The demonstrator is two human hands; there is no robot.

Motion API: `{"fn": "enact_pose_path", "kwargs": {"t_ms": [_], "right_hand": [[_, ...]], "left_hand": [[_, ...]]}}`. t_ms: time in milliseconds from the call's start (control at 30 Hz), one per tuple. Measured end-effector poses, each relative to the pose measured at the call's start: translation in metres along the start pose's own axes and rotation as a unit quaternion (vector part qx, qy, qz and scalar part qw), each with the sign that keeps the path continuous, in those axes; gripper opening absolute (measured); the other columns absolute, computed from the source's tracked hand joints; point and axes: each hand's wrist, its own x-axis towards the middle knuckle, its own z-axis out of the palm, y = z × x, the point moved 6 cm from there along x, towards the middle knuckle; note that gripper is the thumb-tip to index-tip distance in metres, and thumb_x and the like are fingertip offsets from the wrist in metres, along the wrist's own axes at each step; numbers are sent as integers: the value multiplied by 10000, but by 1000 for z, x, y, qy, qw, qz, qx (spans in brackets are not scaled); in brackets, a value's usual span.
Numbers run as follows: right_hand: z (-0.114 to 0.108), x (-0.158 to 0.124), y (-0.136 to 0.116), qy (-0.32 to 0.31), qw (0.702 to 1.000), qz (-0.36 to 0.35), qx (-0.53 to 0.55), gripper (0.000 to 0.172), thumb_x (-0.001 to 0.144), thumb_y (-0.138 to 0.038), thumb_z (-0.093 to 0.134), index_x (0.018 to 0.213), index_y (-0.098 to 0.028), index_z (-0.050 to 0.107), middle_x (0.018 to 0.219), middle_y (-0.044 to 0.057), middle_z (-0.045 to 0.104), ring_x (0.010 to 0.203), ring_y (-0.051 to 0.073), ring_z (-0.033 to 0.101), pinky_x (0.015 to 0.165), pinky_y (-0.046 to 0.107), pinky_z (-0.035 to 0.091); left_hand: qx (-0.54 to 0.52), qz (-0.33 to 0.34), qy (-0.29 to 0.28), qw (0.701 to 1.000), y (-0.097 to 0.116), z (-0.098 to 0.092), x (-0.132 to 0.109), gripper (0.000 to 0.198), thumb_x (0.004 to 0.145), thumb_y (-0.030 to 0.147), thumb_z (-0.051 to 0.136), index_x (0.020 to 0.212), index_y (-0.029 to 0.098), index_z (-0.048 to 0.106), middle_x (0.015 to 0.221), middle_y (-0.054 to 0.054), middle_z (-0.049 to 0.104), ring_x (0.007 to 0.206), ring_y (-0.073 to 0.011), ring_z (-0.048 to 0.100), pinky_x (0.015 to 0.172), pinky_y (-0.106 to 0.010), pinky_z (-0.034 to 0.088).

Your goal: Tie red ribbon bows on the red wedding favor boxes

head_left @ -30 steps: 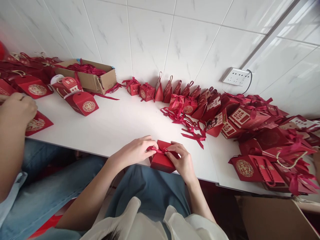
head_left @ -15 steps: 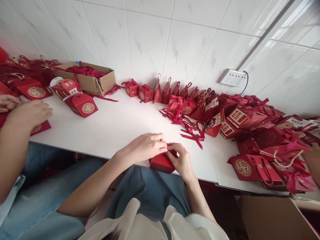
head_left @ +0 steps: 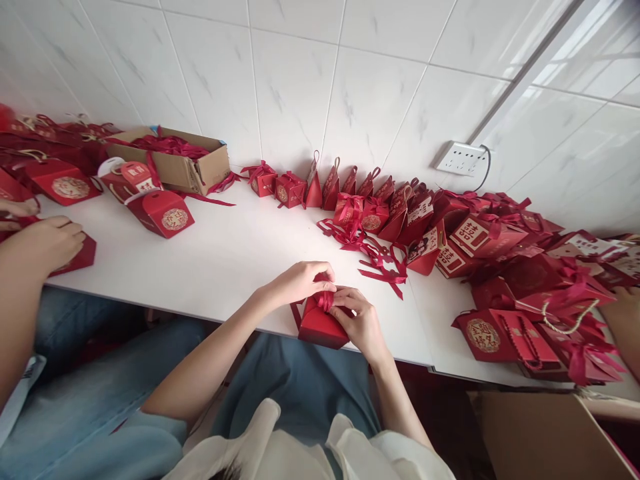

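A red gift box (head_left: 323, 325) rests at the table's front edge, before my body. A red ribbon (head_left: 325, 300) is bunched on top of it. My left hand (head_left: 309, 281) has its fingers pinched on this ribbon, from above and to the left. At the box's right side, my right hand (head_left: 356, 315) curls over the top, thumb and fingers pressed together at the ribbon. The fingers partly hide the ribbon and the top of the box. Beyond my hands lie loose red ribbons (head_left: 383, 260).
On the left, a co-worker's hand (head_left: 47, 243) rests on another red box. A cardboard box (head_left: 190, 170) of ribbons stands by the wall. Finished-looking red boxes (head_left: 473, 233) crowd the right; a hand (head_left: 623, 317) shows at the right edge. A power strip (head_left: 463, 159) hangs on the wall.
My left hand has lifted slightly and shifted off the box's top, so the bunched ribbon shows now. The co-worker's hand on the left has moved left and down. A hand has appeared at the right edge.
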Motion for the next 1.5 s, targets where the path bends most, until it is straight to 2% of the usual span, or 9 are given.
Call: {"fn": "enact_pose_path", "kwargs": {"t_ms": [200,433,600,733,800,933,1233,1367,1500], "right_hand": [[1,0,4,4,999,13,35,110,806,-256,615,773,-266,720,908,47,665,1042,232,593,912,418,474],[-1,-2,6,51,997,35,49,75,798,-285,618,804,-230,668,905,53,670,1069,239,582,927,424,451],[-1,-3,7,57,997,39,39,72,797,-292,606,784,-227,632,901,57,663,1076,255,577,925,447,446],[0,-3,6,54,997,39,31,56,799,-280,594,790,-228,613,897,54,665,1083,254,571,934,451,438],[0,-4,5,53,997,38,28,61,805,-288,591,795,-231,609,891,53,666,1082,256,569,931,452,439],[-1,-4,4,47,998,41,25,89,830,-310,565,820,-234,611,902,55,665,1083,252,567,926,437,445],[-2,-5,4,39,999,33,8,97,852,-299,529,828,-239,601,920,54,655,1052,240,571,908,419,454],[-2,-4,4,38,999,30,-1,90,845,-288,532,831,-238,605,936,57,653,1059,245,567,903,425,461],[-3,-5,3,42,999,30,-13,74,843,-244,519,871,-239,588,951,56,645,1040,238,572,889,412,467]], "left_hand": [[-8,16,42,999,-11,7,-2,89,831,250,556,775,188,585,836,4,618,773,-134,582,735,-250,453],[51,39,103,993,-4,11,-24,119,857,214,532,764,194,603,805,-20,646,855,-171,548,795,-306,458],[47,53,120,990,3,17,-43,142,866,188,493,845,200,633,963,-39,667,1008,-177,552,925,-342,433],[41,18,138,989,7,25,-49,109,819,233,571,898,212,643,1122,-43,636,1110,-203,531,1018,-385,375],[30,-7,169,985,5,28,-49,92,825,261,574,856,209,643,1101,-50,644,1091,-211,547,1010,-402,380],[-11,-40,212,976,-1,32,-47,192,867,258,502,719,194,606,1026,-64,659,1061,-213,559,970,-404,414],[-90,-105,187,973,-4,32,-43,174,816,272,533,689,202,630,1026,-57,636,1100,-226,527,987,-409,406],[-105,-113,190,970,-6,32,-42,224,833,292,497,695,200,648,1031,-58,633,1107,-226,523,991,-398,400],[-107,-117,185,970,-8,34,-42,259,847,293,466,696,203,657,1065,-47,624,1117,-229,514,1039,-423,341]]}}
